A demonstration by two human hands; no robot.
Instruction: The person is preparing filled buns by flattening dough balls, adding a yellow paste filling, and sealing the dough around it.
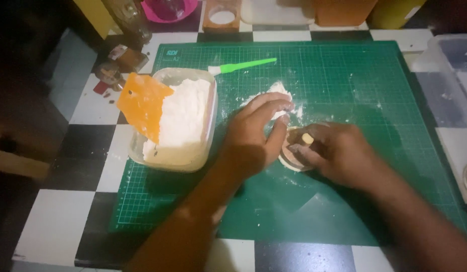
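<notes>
White powder covers part of the green cutting mat (344, 151), with a small heap of powder (279, 93) lying just beyond the left hand (253, 133). The left hand is curled, fingertips (284, 107) pinched together over the edge of the heap; whether it holds a pinch of powder cannot be told. The right hand (337, 151) is closed around a round wooden mould (294, 153), pressing it onto the mat, with a pale peg or handle showing between the fingers. The two hands touch at the mould.

Risk points, as a judgement:

- Powder scatter. The heap sits loose on the mat, next to both hands. A sweep of the left wrist would likely spread it further across the grid.
- Container upset. The clear plastic tub (206, 141) of white powder stands just beside the left forearm, with an orange scraper (143, 103) leaning in it. An elbow shift to the left could knock the scraper out or tip the tub.
- Mould slip. Powder under the mould lowers grip on the mat; uneven pressure from the right hand could make it slide.
- Low light. Dim lighting hides detail around the mould, so misplacement is harder to notice.
- Brush contact. The green-handled brush (243, 65) lies well clear of both hands and poses little hazard.
</notes>
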